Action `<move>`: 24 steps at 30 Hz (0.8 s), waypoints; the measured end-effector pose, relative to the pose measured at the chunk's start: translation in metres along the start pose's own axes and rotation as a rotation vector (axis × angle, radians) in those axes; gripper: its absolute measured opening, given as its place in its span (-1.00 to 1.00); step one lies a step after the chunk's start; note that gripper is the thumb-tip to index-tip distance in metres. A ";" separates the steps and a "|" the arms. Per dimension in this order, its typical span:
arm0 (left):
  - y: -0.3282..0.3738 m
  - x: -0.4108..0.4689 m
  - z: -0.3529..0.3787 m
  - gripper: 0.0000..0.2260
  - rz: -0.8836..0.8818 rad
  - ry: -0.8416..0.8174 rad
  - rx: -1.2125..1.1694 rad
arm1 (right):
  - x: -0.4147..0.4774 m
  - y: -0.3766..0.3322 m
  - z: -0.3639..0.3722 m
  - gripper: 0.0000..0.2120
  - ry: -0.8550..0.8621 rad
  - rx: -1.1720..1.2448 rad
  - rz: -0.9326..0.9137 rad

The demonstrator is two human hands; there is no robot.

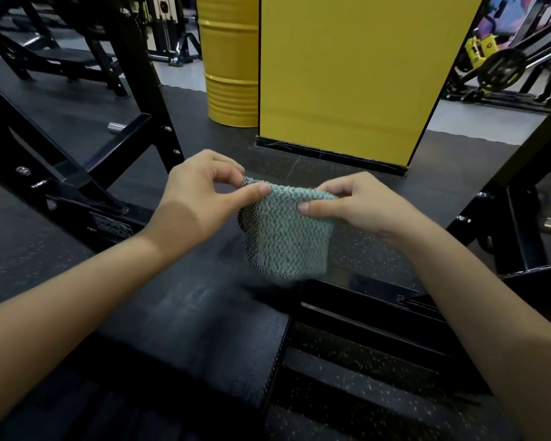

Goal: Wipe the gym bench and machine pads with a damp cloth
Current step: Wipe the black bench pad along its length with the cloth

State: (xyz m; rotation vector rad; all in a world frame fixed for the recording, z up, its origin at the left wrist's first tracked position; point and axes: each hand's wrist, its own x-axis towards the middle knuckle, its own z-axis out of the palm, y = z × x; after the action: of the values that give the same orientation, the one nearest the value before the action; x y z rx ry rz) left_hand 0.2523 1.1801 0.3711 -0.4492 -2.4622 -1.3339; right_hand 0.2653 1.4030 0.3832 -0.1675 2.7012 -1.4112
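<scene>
Folded green ribbed cloth (pixel 289 232), dark mesh edge.

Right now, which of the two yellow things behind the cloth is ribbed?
The yellow drum, left of the yellow pillar, beyond the cloth. It is round with horizontal ribs; the pillar is flat-faced and smooth, with a black base strip.

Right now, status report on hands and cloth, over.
Left hand and right hand pinch cloth at top corners. Cloth hangs over bench pad. Nothing seen blocking.
</scene>
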 end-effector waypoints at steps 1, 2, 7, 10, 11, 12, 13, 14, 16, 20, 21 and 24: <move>0.000 0.002 0.000 -0.76 -0.042 -0.009 -0.100 | 0.002 0.000 0.002 -0.88 0.047 0.008 -0.036; -0.002 0.004 0.000 -0.79 -0.081 -0.019 -0.196 | 0.004 0.001 0.004 -0.89 0.088 0.008 -0.069; -0.016 -0.001 0.001 -0.79 -0.165 -0.036 -0.457 | 0.006 0.005 0.018 -0.84 0.193 0.009 -0.161; -0.021 -0.007 0.005 -0.69 -0.252 -0.079 -0.647 | 0.005 0.010 0.028 -0.71 0.210 0.090 -0.146; -0.023 -0.008 0.006 -0.61 -0.269 -0.091 -0.658 | 0.006 0.013 0.031 -0.66 0.206 0.113 -0.136; -0.026 -0.009 0.008 -0.52 -0.283 -0.098 -0.649 | 0.006 0.015 0.035 -0.64 0.199 0.130 -0.124; -0.028 -0.011 0.010 -0.45 -0.286 -0.101 -0.634 | 0.006 0.018 0.039 -0.65 0.200 0.143 -0.104; -0.030 -0.013 0.011 -0.43 -0.287 -0.098 -0.619 | 0.006 0.020 0.043 -0.67 0.207 0.154 -0.082; -0.034 -0.017 0.014 -0.51 -0.276 -0.077 -0.580 | 0.008 0.024 0.050 -0.69 0.227 0.179 -0.058; -0.036 -0.013 0.012 -0.51 -0.247 -0.038 -0.565 | 0.010 0.028 0.056 -0.57 0.267 0.212 -0.122; -0.037 -0.012 0.011 -0.49 -0.241 -0.046 -0.553 | 0.011 0.030 0.056 -0.53 0.268 0.204 -0.122; -0.042 -0.015 0.009 -0.38 -0.250 -0.097 -0.436 | 0.010 0.040 0.058 -0.72 0.243 0.186 -0.074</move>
State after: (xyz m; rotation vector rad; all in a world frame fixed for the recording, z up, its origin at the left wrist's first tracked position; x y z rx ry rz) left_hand 0.2474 1.1642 0.3289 -0.3128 -2.3540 -2.0108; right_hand 0.2604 1.3771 0.3169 -0.0881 2.7515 -1.8030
